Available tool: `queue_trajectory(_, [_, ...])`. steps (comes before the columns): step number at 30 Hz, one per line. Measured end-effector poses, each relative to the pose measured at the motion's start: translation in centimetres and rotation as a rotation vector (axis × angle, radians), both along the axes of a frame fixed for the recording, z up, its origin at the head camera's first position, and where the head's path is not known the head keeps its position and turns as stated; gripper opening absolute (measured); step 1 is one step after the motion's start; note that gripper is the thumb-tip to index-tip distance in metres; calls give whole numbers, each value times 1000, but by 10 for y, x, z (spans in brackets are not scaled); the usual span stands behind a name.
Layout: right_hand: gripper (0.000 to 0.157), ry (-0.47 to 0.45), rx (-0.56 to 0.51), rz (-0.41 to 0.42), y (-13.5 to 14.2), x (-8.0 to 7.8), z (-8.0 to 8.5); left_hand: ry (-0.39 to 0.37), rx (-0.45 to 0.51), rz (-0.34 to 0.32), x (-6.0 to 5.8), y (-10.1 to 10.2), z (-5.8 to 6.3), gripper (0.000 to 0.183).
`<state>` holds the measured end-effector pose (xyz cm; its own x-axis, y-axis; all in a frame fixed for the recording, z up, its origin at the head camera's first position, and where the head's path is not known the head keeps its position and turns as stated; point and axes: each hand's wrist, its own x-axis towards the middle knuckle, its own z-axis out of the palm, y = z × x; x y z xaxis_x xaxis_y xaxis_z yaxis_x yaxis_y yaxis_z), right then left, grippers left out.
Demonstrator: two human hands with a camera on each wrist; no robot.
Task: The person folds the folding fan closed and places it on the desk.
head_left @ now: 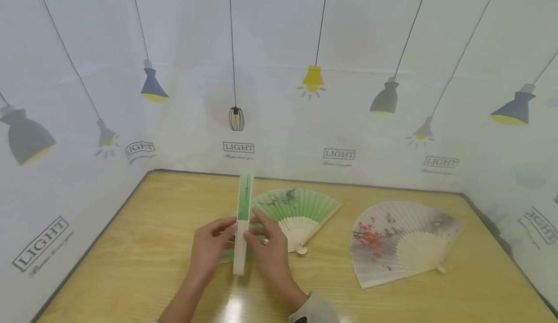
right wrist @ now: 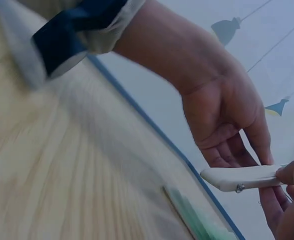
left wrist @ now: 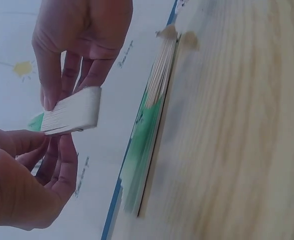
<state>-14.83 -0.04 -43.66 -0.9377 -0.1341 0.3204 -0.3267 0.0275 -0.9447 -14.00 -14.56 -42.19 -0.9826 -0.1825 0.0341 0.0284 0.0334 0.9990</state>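
Both hands hold a folded folding fan (head_left: 244,202) upright over the table, green in its upper part with pale ribs below. My left hand (head_left: 211,245) pinches it from the left, and my right hand (head_left: 271,245) pinches it from the other side, thumb and fingers against the ribs. The stacked rib ends of the folded fan (left wrist: 76,112) face the left wrist view. A small metal rivet (right wrist: 240,188) shows near its end in the right wrist view. Just behind the hands lies a spread green fan (head_left: 305,204), partly hidden by them and the folded fan.
To the right, a spread pale fan (head_left: 379,245) with red blossoms lies on the wood-grain table (head_left: 144,245). White sheeting (head_left: 279,95) printed with hanging lamps stands around the back and sides. A dark edge runs along the table's border.
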Motion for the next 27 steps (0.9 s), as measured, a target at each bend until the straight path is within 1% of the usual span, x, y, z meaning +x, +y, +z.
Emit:
queue_trajectory(4, [44, -35, -30, -21, -22, -2, 1, 0, -14, 36, -3, -16, 5, 24])
queue_trajectory(9, [37, -75, -4, -9, -45, -1, -2, -14, -48, 76, -6, -39, 9, 24])
queue_trajectory(13, [31, -116, 20, 9, -60, 1, -7, -45, -110, 98, -7, -57, 7, 24])
queue_trajectory(16, [27, -191, 22, 17, -71, 4, -9, -64, -156, 103, -6, -70, 3, 25])
queue_trajectory(17, [26, -227, 10, 23, -75, 5, -10, -72, -166, 107, -6, -74, 1, 25])
queue_trajectory(20, [25, -344, -80, 52, -84, 9, -13, -96, -191, 115, -5, -84, -4, 26])
queue_trajectory(22, [26, -389, -132, 78, -88, 10, -16, -118, -232, 122, -6, -89, -8, 27])
queue_trajectory(24, [28, -410, -185, 106, -92, 9, -20, -138, -297, 123, -6, -93, -11, 27])
queue_trajectory(27, [32, -393, -222, 159, -96, 8, -25, -173, -357, 123, -7, -98, -15, 27])
